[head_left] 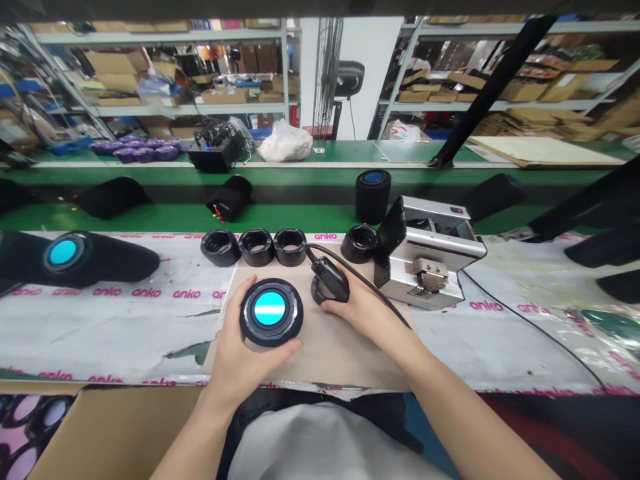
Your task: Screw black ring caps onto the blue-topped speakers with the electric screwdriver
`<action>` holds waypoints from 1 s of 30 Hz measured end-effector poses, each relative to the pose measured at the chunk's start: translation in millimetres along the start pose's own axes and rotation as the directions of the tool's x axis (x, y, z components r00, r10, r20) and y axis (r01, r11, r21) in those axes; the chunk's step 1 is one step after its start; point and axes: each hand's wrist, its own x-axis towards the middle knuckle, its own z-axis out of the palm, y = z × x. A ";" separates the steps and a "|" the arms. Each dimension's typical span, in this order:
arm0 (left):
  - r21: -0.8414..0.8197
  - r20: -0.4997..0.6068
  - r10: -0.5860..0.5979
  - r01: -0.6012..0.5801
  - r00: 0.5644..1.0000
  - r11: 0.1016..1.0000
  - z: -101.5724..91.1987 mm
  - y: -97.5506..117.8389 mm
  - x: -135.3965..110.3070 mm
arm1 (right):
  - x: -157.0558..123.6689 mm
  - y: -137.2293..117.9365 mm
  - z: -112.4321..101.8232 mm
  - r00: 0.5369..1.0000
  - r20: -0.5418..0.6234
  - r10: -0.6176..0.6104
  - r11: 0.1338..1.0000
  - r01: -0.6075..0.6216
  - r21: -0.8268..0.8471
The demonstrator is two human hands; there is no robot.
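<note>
My left hand (245, 353) is wrapped around a black cylindrical speaker (253, 333), thumb in front and fingers along its left side. The speaker's round end faces up, with a shiny blue disc in its middle. To the right, my right hand (357, 303) grips a black corded piece (331, 279) with a rounded lower part; its exact kind is unclear. A black cable (361, 281) loops from its top over my right hand. Both hands are over a brown cardboard sheet (320, 357). Several black plastic rings (256, 248) stand in a row just behind.
A silver metal machine (425, 257) stands right of my right hand, beside another black ring (360, 244). A black fabric-covered cylinder (100, 260) lies at left. Behind runs a green conveyor belt (300, 217) bearing an upright speaker (373, 197). An open carton (120, 427) is below the bench.
</note>
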 end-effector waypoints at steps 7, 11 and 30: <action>-0.039 0.164 0.116 -0.111 0.980 0.993 -1.1 6.7 16.0 | -17.5 -49.2 -50.4 0.997 0.031 0.066 0.973 -0.071 0.218; -0.201 0.276 0.185 -0.131 0.943 0.971 2.8 10.3 29.2 | -15.4 -84.8 -67.2 0.944 0.250 -0.215 0.944 0.136 0.299; -0.240 0.242 0.076 -0.016 0.967 0.971 10.6 12.3 26.0 | 9.5 -106.9 -62.1 0.775 0.486 -0.404 0.908 0.404 0.110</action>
